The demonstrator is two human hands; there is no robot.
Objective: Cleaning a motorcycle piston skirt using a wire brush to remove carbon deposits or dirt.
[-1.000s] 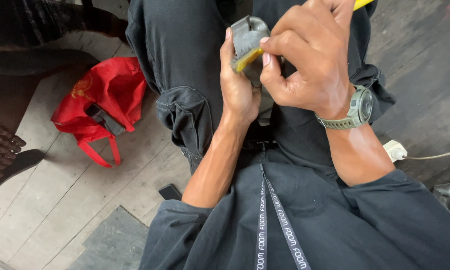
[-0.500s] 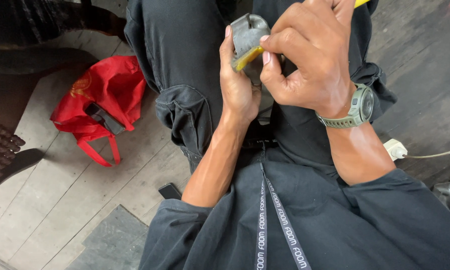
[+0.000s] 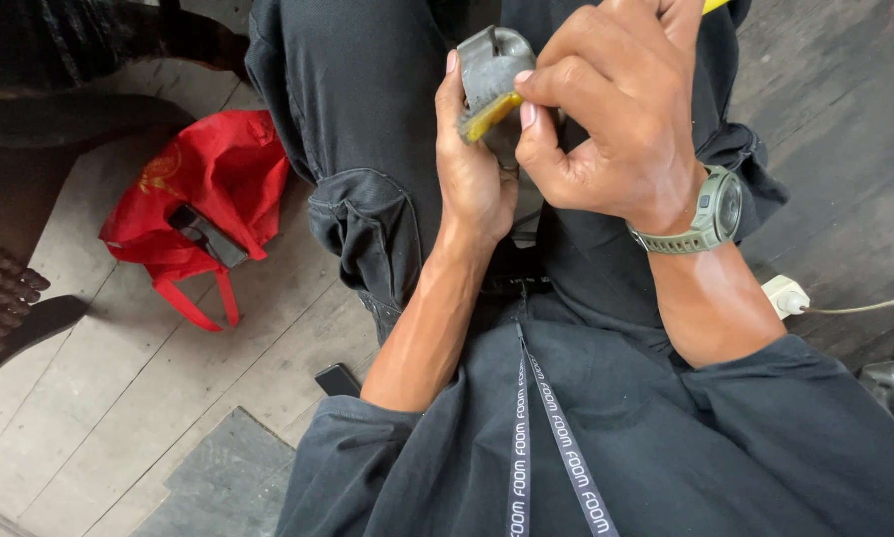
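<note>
While the left hand [image 3: 472, 174] wraps around a grey metal part [image 3: 492, 65] from behind, thumb up along its left edge, the right hand [image 3: 616, 119] is closed in a pinch on a yellow-handled tool [image 3: 489, 114], thumb and forefinger pressing its end against the part's face. The part sits above the person's lap, between the knees of the dark trousers [image 3: 357, 119], held clear of any support.

The grip looks like the weak point: with only the left palm as backing, a hard push could make the tool skid off the smooth metal and jab the left thumb, which lies right beside the contact point. A slip could also let the part drop onto the wooden floor [image 3: 119, 398] below it. What the tool's tip is doing I cannot tell; the right fingers cover it.

Left of the part, on the floor, lies a red bag [image 3: 203, 189] with a dark strap buckle. Below the part, a black lanyard [image 3: 546, 428] hangs down the dark shirt, near enough to swing in the way. Right of the part, a white plug [image 3: 787, 295] with its cord lies on the boards, and an olive wristwatch [image 3: 711, 214] sits on the right wrist.
</note>
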